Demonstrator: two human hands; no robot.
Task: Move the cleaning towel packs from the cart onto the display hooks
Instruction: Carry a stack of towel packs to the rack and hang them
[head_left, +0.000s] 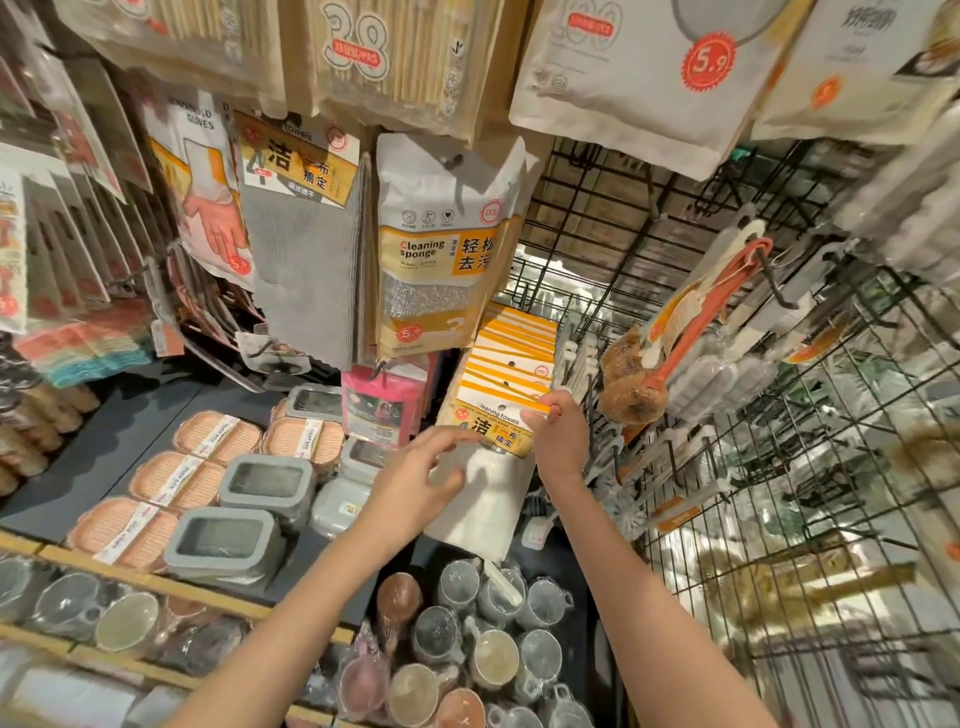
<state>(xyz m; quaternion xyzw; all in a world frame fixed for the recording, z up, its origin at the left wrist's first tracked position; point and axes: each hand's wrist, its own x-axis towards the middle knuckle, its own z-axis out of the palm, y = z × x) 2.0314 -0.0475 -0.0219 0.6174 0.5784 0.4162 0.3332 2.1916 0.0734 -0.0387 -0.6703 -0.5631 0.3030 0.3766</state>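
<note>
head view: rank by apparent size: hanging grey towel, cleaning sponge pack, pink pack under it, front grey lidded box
1. grey towel
2. cleaning sponge pack, close to the towel
3-4. pink pack and grey lidded box: alike; the box is nearer the camera, so unranked.

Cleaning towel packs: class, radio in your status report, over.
Right hand pinches front towel pack by its header. Left hand touches its lower half, fingers relaxed. Row of packs hangs behind. Brushes crowd right.

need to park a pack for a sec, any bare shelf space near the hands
Bare dark shelf lies left of the peach soap boxes, below the hanging grey towel. Crowded: grey lidded boxes and cups under the left hand and right hand.
</note>
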